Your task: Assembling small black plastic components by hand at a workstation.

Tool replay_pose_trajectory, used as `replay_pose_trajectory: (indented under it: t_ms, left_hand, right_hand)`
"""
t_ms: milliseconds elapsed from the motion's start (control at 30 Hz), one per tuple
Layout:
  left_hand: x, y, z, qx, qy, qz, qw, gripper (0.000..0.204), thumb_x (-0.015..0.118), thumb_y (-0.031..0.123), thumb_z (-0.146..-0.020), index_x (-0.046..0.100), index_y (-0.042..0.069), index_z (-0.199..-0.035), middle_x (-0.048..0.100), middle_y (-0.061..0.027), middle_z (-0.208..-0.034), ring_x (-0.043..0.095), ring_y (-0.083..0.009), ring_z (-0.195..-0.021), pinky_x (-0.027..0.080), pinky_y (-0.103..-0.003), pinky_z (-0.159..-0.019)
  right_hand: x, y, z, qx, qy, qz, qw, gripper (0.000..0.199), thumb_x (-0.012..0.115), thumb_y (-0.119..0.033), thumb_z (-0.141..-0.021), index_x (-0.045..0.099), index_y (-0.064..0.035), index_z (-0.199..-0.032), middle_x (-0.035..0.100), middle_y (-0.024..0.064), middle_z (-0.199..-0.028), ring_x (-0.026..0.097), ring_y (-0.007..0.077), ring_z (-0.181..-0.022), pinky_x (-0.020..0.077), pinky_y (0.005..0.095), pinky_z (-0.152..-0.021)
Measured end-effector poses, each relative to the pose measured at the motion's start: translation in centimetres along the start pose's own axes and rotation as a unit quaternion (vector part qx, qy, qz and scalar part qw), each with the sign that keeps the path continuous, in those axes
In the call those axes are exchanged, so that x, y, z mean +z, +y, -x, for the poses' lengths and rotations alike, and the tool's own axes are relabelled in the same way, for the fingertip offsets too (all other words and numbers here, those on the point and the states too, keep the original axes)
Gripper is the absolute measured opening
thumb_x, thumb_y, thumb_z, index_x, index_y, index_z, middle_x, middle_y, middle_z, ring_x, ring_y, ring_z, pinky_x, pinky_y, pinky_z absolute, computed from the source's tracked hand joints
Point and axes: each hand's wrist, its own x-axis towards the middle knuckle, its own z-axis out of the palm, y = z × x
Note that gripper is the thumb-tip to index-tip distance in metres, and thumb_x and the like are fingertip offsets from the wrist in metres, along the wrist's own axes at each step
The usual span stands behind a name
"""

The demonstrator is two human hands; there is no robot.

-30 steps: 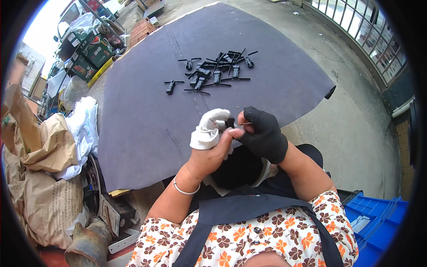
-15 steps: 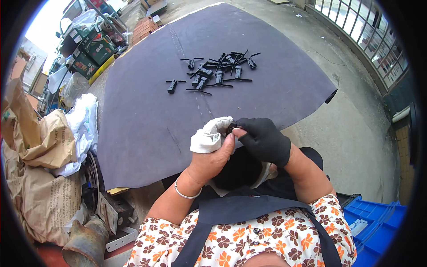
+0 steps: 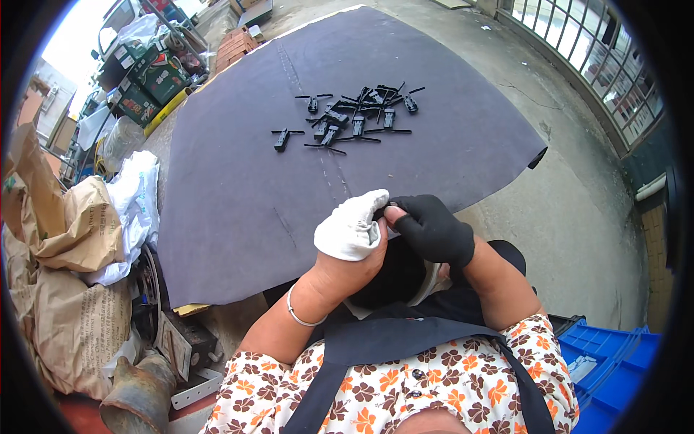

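My left hand point(image 3: 353, 230), in a white glove that leaves the thumb bare, is closed at the table's near edge. Against it, my right hand point(image 3: 436, 233) in a black glove with a bare thumb tip pinches with thumb and fingers. Between the fingertips of both hands is a small black plastic part point(image 3: 381, 213), mostly hidden by the gloves. Farther off on the table lies a pile of black T-shaped plastic parts point(image 3: 358, 127), each a small block with thin arms. One more such part point(image 3: 282, 142) lies apart, to the left of the pile.
A dark grey sheet covers the table point(image 3: 238, 195). Below my hands is a dark round shape with a pale rim point(image 3: 426, 288). Brown paper sacks point(image 3: 79, 318) and a rusty metal pipe piece point(image 3: 141, 394) stand at left. Blue plastic crates point(image 3: 614, 369) are at lower right.
My left hand has turned, so the back of its white glove faces up more and covers the black part further. The pile on the table is unchanged.
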Motion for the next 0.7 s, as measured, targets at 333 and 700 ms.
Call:
replay_pose_trajectory:
  t_ms: [333, 700]
  left_hand:
    - [-0.6, -1.5, 0.3, -0.158, 0.014, 0.292, 0.943, 0.027, 0.055, 0.004, -0.088, 0.046, -0.001, -0.113, 0.057, -0.0062, -0.090, 0.053, -0.0104, -0.080, 0.045, -0.024, -0.073]
    - [-1.2, -0.2, -0.4, -0.277, -0.158, 0.413, 0.853, 0.029, 0.043, 0.003, -0.090, 0.043, -0.002, -0.119, 0.054, -0.0031, -0.079, 0.045, -0.0031, -0.051, 0.037, -0.019, -0.045]
  right_hand:
    - [-0.6, -1.4, -0.1, -0.005, 0.066, 0.100, 0.993, 0.015, 0.058, -0.015, -0.086, 0.062, -0.0026, -0.094, 0.060, 0.0073, -0.074, 0.055, 0.0112, -0.066, 0.0454, 0.0269, -0.062]
    - [-0.1, 1.0, -0.3, -0.115, 0.109, 0.024, 0.987, 0.011, 0.068, -0.003, -0.077, 0.062, -0.0023, -0.087, 0.061, 0.0055, -0.072, 0.053, 0.0111, -0.063, 0.0438, 0.0270, -0.059]
